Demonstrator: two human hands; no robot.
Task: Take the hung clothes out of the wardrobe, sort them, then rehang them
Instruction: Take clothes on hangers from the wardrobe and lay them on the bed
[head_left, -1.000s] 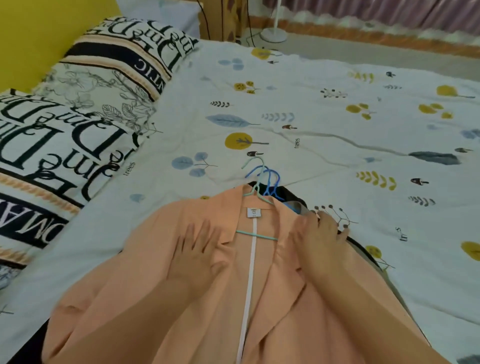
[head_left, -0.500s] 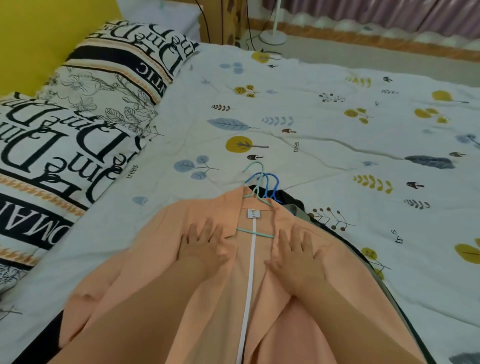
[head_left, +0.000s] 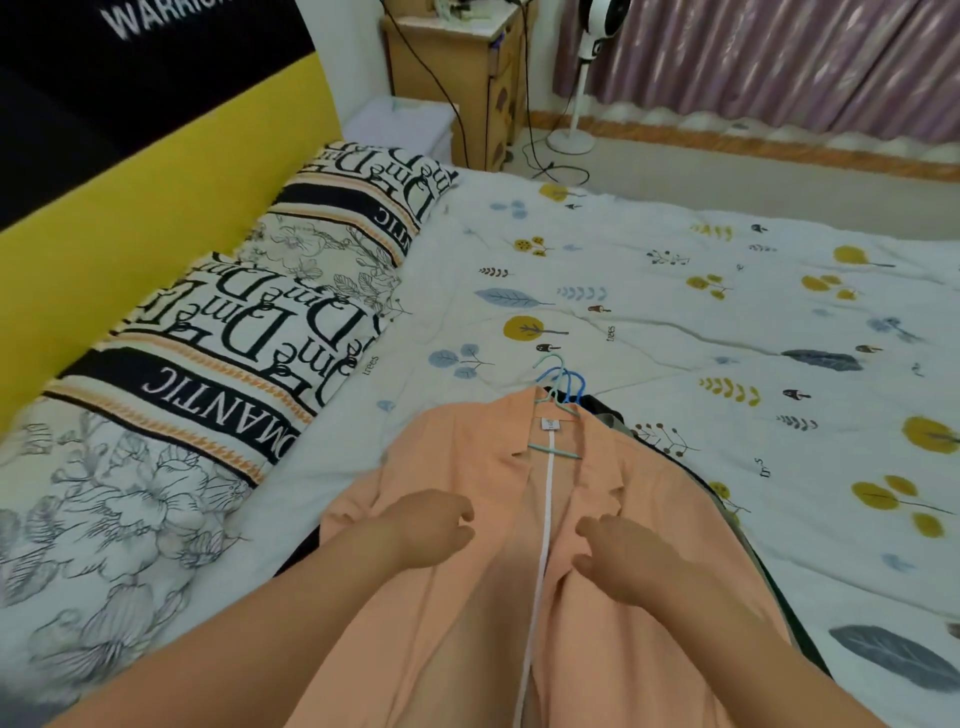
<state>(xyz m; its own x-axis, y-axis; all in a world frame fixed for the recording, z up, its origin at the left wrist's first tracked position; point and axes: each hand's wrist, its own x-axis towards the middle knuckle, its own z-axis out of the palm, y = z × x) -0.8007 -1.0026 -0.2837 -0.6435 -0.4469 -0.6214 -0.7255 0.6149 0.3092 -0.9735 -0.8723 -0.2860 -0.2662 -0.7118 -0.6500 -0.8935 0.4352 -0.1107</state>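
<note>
Lying flat on the white bedspread printed with yellow and blue leaves (head_left: 675, 291), a peach-orange lapelled jacket (head_left: 467, 467) tops a small pile of clothes, its collar pointing toward the far side of the bed. A pale teal hanger (head_left: 555, 451) sits inside its neck, and two blue hanger hooks (head_left: 569, 379) poke out just beyond the collar beside the teal hook. Dark garments (head_left: 613, 410) show under the jacket's right edge. The left hand (head_left: 431, 527) rests on the jacket's left front panel, its fingers curled loosely downward against the cloth; whether they pinch any fabric cannot be told. The right hand (head_left: 623, 558) rests on the right panel near the lapel, fingers likewise bent, grip unclear. Two pillows with black lettering and flower print (head_left: 234, 364) lie along the yellow headboard (head_left: 130, 218) to the left.
</note>
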